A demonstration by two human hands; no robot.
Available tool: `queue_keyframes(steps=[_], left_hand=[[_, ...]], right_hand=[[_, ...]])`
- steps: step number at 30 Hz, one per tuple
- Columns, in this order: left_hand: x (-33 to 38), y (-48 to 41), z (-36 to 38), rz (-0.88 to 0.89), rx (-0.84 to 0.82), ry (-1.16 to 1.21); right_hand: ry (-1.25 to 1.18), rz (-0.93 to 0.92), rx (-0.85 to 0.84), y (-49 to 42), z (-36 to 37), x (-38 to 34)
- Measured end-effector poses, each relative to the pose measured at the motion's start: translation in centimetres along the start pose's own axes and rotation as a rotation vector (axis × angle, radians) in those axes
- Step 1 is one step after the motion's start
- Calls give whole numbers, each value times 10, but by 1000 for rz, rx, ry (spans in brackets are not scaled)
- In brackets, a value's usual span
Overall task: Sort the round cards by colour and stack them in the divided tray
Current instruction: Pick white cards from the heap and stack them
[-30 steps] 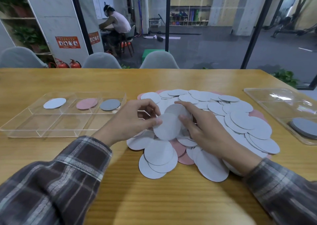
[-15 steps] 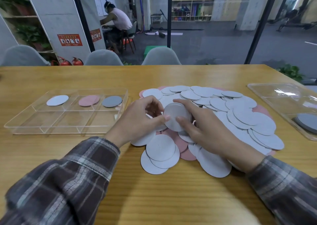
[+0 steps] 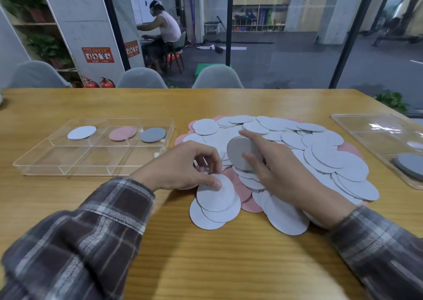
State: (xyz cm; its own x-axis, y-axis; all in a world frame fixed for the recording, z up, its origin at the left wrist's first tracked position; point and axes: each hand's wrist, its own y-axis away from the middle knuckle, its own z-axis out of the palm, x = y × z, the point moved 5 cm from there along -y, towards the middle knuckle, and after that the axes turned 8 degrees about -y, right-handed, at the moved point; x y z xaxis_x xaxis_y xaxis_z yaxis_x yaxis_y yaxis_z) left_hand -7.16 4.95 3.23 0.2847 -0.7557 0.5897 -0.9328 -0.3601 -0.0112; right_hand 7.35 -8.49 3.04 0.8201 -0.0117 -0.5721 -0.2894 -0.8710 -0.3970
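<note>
Right hand (image 3: 281,169): a grey card (image 3: 238,149) is pinched between thumb and index finger and held up on edge, tilted, over the middle of the pile (image 3: 320,153).
Left hand (image 3: 183,164): fingers are curled and the thumb is laid on a white card (image 3: 215,195) at the pile's near-left edge. Whether that card is actually pinched can't be told tbh.
Pile: loads of round cards are heaped on the wooden table (image 3: 206,265), mostly white side up, with pink ones peeking out round the edges.
Divided tray (image 3: 96,174): clear plastic, parked just left of the pile. Its back row is taken up by a white disc (image 3: 81,132), pink discs (image 3: 123,133) and a grey disc (image 3: 153,134), one colour per compartment.
Second tray (image 3: 375,130): also clear, set well off to the right, with dark grey discs (image 3: 409,165) stacked at its near end.
</note>
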Motion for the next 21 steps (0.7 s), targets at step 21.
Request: queue_keyframes(steps=[21], left_hand=[[19,-2,-4,393,603,-64]], right_hand=[[-47,-32,-137,4,7,-9]])
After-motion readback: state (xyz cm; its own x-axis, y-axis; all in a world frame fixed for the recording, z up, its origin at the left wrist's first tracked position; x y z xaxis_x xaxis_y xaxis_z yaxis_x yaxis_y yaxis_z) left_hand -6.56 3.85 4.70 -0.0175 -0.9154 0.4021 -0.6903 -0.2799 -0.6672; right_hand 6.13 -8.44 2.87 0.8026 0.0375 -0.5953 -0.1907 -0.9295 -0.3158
